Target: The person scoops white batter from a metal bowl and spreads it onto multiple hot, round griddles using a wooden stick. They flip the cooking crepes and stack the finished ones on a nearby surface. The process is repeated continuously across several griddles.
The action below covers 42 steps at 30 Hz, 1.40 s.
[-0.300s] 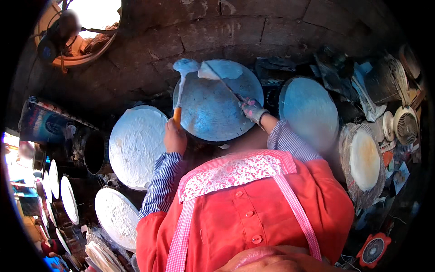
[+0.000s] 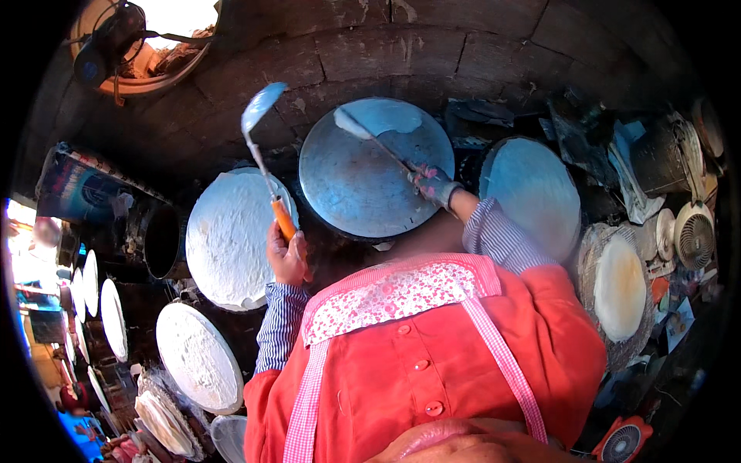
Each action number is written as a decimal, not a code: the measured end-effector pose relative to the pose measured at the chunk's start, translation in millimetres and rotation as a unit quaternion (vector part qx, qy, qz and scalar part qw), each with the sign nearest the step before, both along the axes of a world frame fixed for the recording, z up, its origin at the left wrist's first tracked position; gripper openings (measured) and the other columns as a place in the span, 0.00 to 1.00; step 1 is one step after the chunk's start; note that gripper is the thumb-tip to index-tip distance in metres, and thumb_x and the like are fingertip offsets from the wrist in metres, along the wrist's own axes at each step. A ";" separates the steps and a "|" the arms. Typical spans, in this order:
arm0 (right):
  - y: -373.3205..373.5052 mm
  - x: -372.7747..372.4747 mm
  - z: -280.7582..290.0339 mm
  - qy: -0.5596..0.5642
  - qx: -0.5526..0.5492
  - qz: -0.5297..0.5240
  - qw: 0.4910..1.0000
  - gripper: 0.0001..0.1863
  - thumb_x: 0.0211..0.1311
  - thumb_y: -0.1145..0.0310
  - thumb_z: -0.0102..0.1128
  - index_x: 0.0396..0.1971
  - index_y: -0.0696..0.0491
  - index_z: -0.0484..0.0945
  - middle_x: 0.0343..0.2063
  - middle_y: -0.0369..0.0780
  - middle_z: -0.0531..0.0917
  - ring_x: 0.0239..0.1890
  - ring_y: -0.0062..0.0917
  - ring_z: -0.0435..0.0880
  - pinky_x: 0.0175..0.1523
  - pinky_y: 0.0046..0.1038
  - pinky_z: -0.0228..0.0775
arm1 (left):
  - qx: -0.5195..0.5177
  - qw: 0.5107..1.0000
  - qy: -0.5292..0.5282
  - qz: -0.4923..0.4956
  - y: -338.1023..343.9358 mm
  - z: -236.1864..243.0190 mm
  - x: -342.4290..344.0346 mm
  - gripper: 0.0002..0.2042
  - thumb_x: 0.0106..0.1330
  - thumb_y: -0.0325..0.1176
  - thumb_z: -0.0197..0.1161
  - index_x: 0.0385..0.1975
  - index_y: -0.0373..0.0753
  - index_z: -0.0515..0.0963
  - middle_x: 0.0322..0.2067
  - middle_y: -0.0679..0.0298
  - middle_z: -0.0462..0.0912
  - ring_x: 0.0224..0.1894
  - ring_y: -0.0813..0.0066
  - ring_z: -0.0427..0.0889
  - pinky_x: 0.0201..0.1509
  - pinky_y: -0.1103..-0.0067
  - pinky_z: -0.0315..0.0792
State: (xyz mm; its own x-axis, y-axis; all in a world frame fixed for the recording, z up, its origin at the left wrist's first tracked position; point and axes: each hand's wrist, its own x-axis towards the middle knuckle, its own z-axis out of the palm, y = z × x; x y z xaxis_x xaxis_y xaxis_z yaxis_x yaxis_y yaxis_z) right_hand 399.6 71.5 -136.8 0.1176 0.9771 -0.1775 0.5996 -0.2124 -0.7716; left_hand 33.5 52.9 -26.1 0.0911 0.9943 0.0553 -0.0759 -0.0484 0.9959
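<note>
My left hand (image 2: pixel 288 256) is closed round the orange handle of a ladle (image 2: pixel 265 108), whose white-coated bowl is held up above the left side. My right hand (image 2: pixel 434 185), in a grey and pink glove, grips a thin-handled spreader (image 2: pixel 353 123). The spreader's pale head touches wet white batter (image 2: pixel 395 117) at the far edge of a round griddle (image 2: pixel 363 204) in front of me. The rest of that griddle's grey surface is bare.
A white-covered round plate (image 2: pixel 235 243) stands left of the griddle, another (image 2: pixel 531 193) right. Nearer left is one more white disc (image 2: pixel 199 357). A pale round sheet (image 2: pixel 620 289) lies far right, near fans (image 2: pixel 695 235). Behind rises a dark block wall (image 2: pixel 417 58).
My left hand has swung the ladle left, away from the griddle, and its bowl now tilts up. The spreader's head has shifted slightly over the batter; my right hand has barely moved.
</note>
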 end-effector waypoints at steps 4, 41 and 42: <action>7.2 21.6 -12.1 0.099 -0.037 0.015 0.994 0.14 0.59 0.68 0.38 0.45 0.49 0.68 0.39 0.39 0.72 0.40 0.24 0.72 0.36 0.24 0.66 | 0.022 0.996 0.058 0.068 -14.8 3.8 -12.7 0.16 0.54 0.21 0.54 0.43 0.35 0.64 0.24 0.68 0.68 0.19 0.85 0.68 0.20 0.88 0.64; 101.0 103.2 -31.2 0.208 -0.178 0.234 0.933 0.16 0.56 0.62 0.51 0.45 0.45 0.69 0.24 0.35 0.72 0.23 0.17 0.69 0.23 0.18 0.60 | 0.049 0.860 -0.243 0.446 -221.0 30.9 -113.6 0.09 0.61 0.35 0.53 0.37 0.40 0.65 0.25 0.71 0.66 0.23 0.83 0.65 0.27 0.82 0.63; 89.0 105.8 -28.5 0.259 -0.233 0.206 0.914 0.17 0.55 0.63 0.52 0.47 0.45 0.68 0.23 0.33 0.71 0.22 0.15 0.68 0.22 0.16 0.58 | 0.044 0.856 -0.248 0.452 -225.5 28.1 -114.9 0.09 0.61 0.35 0.53 0.37 0.40 0.65 0.25 0.71 0.66 0.23 0.83 0.65 0.27 0.81 0.63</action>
State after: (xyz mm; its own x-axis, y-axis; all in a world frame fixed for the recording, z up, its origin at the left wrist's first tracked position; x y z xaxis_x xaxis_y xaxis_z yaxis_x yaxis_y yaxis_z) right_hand 505.4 160.5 -165.2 -0.4612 0.7233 -0.5139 0.2823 -0.4295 -0.8578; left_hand -81.4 -172.6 2.1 -0.7697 0.6358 -0.0577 -0.3799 -0.3835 0.8418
